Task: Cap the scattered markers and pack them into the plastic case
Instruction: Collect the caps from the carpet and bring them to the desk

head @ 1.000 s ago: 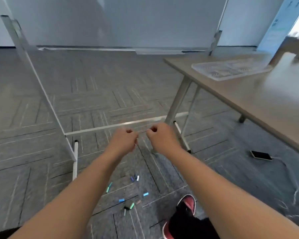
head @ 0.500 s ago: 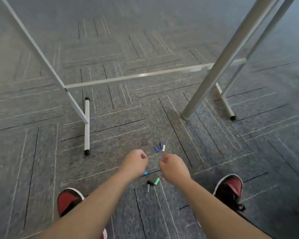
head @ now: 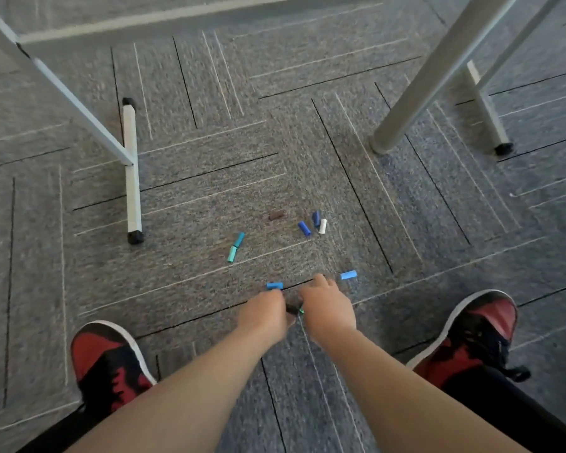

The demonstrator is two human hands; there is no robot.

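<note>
Several small marker caps lie scattered on the grey carpet: a teal pair (head: 236,247), two blue ones (head: 304,228) beside a white one (head: 323,225), a brown one (head: 276,215), and light blue ones (head: 274,285) (head: 348,274). My left hand (head: 263,313) and my right hand (head: 327,308) are down at the floor, knuckles up, close together. A dark piece and a green piece (head: 295,309) show in the gap between them. The curled fingers hide what either hand touches. The plastic case is out of view.
My red and black shoes (head: 107,358) (head: 471,335) stand either side of the hands. A whiteboard stand's foot (head: 132,178) lies to the left. A table leg (head: 415,93) and its foot bar (head: 486,106) stand to the right.
The view has tilted down from the room and table to the floor. Both hands have dropped from chest height to the carpet among the caps.
</note>
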